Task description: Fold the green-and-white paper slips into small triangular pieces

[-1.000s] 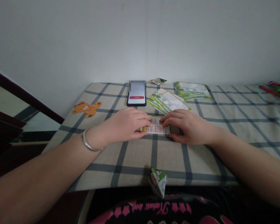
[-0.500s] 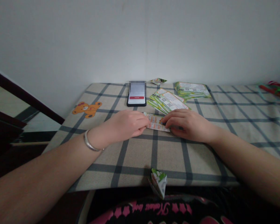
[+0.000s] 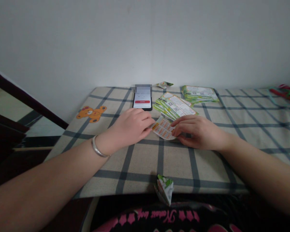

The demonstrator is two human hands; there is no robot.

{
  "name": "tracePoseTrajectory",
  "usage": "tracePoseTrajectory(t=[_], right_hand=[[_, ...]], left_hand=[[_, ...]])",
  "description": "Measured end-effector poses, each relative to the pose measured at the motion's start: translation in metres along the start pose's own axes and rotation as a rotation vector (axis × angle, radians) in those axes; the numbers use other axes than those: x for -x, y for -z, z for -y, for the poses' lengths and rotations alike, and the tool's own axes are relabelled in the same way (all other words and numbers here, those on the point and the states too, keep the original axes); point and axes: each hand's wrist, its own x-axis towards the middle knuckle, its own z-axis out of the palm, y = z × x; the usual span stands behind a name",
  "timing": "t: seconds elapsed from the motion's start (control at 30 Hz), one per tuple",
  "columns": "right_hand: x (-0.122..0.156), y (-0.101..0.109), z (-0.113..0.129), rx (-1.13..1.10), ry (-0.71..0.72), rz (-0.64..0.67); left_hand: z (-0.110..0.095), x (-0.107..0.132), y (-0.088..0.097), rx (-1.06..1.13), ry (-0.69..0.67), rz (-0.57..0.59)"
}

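Observation:
A printed paper leaflet (image 3: 163, 129) with orange and yellow blocks lies tilted between my two hands. My left hand (image 3: 134, 125), a silver bangle at its wrist, pinches the leaflet's left corner with thumb and forefinger. On the other side my right hand (image 3: 195, 131) has its curled fingers closed on the leaflet's right end, covering that part. Just beyond them, several green and white leaflets (image 3: 175, 106) lie fanned out. A folded paper piece (image 3: 164, 188) sits at the table's front edge, close to my body.
A lit phone (image 3: 142, 101) lies behind my left hand. Near the wall are another folded paper piece (image 3: 164, 84) and a stack of leaflets (image 3: 200, 92). A bear picture (image 3: 91, 113) is at the left; red and green items (image 3: 286, 95) are far right. The checked tablecloth (image 3: 140, 161) covers the table.
The leaflet between my hands has gone from a narrow strip to a wider, slanted face. My left hand has shifted slightly up and away from me; the right has hardly moved.

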Motion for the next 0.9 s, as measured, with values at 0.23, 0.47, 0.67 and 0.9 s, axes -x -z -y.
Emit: tracePoseTrajectory(t=[0.23,0.47,0.67,0.9], right_hand=[[0.001,-0.001,0.005,0.009,-0.03,0.027],[0.001,-0.003,0.005,0.012,-0.061,-0.023],[0.0,-0.005,0.005,-0.025,-0.136,-0.074],[-0.002,-0.008,0.006,-0.075,-0.184,-0.069]], left_hand=[[0.005,0.0,-0.001,0.162,0.053,0.046],[0.0,-0.002,-0.008,0.377,0.099,-0.013],[-0.006,-0.004,-0.01,0.473,0.203,0.001],[-0.011,-0.007,-0.006,0.552,0.296,-0.013]])
